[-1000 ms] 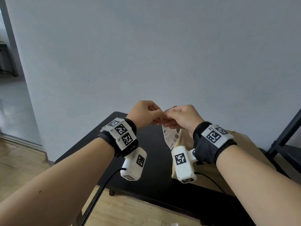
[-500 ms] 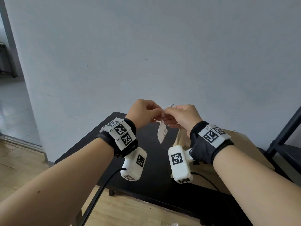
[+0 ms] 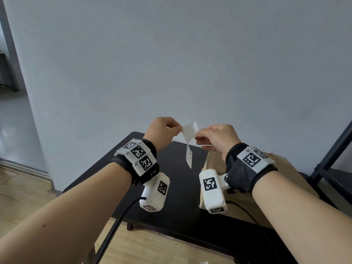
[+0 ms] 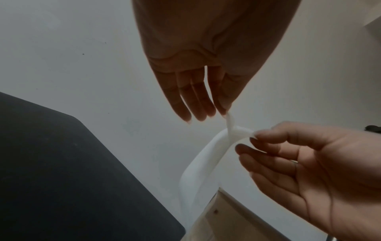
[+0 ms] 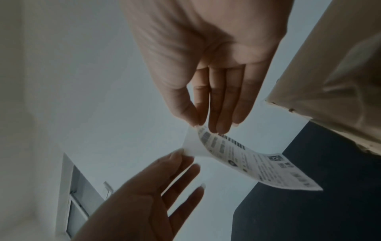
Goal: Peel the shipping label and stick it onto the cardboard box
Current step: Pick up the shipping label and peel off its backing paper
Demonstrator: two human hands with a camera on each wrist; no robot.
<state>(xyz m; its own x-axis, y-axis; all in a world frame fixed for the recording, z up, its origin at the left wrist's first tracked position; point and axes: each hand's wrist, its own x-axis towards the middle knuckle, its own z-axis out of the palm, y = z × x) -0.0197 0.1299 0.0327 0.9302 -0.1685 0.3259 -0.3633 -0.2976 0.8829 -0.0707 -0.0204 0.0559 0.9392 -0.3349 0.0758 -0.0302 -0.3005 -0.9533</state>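
Note:
Both hands hold the white shipping label (image 3: 189, 157) in the air above the black table (image 3: 181, 187). Its top corner has split into two layers. My left hand (image 3: 180, 129) pinches the blank layer (image 5: 192, 146) between thumb and forefinger. Pinching the printed layer (image 5: 257, 166), with its barcode and text, is my right hand (image 3: 196, 135). The rest of the sheet (image 4: 202, 171) hangs down, still joined. The brown cardboard box (image 3: 282, 164) stands on the table under my right wrist, partly hidden by it.
A grey wall (image 3: 190, 63) rises just behind the table. At the right edge stands a black metal rack (image 3: 333, 159). A doorway (image 3: 11, 111) opens at the left, and wooden floor (image 3: 19, 197) lies below. Cables trail from both wrist cameras.
My hands have drawn apart, left going left and up, right going right. The label's top corner has opened into two layers between them.

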